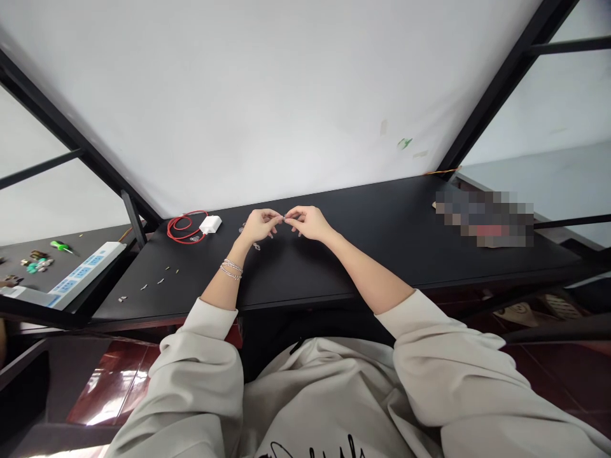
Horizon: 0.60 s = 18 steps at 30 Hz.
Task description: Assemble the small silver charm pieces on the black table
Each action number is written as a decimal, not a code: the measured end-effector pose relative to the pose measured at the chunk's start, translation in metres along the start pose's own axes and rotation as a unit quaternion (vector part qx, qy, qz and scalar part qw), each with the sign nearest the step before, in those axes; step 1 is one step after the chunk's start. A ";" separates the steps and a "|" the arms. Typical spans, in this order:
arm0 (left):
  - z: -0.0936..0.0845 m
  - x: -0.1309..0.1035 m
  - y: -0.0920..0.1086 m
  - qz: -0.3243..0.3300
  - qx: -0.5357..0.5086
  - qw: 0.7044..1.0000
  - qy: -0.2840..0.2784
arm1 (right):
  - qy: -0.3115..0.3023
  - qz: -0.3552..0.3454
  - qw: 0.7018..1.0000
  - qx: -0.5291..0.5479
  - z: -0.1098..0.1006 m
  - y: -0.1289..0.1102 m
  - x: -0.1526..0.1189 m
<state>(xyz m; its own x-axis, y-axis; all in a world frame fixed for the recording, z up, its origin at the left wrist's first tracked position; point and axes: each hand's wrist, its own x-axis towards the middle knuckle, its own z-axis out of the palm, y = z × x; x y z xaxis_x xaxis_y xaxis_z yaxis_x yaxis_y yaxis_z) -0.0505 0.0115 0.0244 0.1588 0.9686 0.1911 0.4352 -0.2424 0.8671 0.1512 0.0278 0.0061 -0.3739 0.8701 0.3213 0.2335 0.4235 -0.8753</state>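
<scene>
Above the far part of the black table, my left hand (261, 226) and my right hand (309, 222) meet at their fingertips. Both pinch a tiny shiny object (284, 218) between them, too small to make out. Beside and partly behind my left hand lie a few small clear or metallic pieces (256, 246). Silvery bracelets (231, 269) circle my left wrist. A white block-shaped adapter (210, 224) with a coiled red cable (184, 238) rests to the left of my left hand.
Several small bits (160, 280) lie on the black table (305, 280) at the left. A pixelated object (487, 219) sits at the right. On the left neighbouring surface are a white power strip (88, 270) and a green screwdriver (61, 246). Black frame bars flank both sides.
</scene>
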 end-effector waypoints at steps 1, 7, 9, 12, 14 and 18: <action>0.000 0.000 -0.002 0.002 0.007 1.000 -0.004 | 0.000 -0.001 1.000 -0.002 0.000 0.001 0.000; -0.001 -0.002 -0.001 -0.003 0.063 0.998 -0.001 | -0.002 0.000 1.000 -0.011 -0.001 -0.001 0.000; -0.001 -0.002 0.000 -0.001 0.070 0.998 0.002 | -0.002 0.000 1.000 -0.024 -0.001 -0.001 -0.001; -0.001 -0.001 -0.001 0.010 0.066 0.998 0.007 | 0.000 0.000 0.999 -0.037 -0.001 -0.001 -0.001; 0.000 0.000 -0.003 0.015 0.056 0.998 0.013 | 0.004 -0.002 0.999 -0.037 -0.001 -0.001 0.000; 0.001 0.002 -0.005 0.018 0.037 0.999 0.016 | 0.009 0.002 0.999 -0.038 -0.002 -0.002 -0.001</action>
<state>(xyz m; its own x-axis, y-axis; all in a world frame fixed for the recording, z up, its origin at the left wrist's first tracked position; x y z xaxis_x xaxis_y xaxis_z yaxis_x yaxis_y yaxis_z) -0.0518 0.0148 0.0200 0.1481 0.9602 0.2367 0.4940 -0.2792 0.8234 0.1526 0.0263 0.0081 -0.3567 0.8756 0.3259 0.3032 0.4384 -0.8461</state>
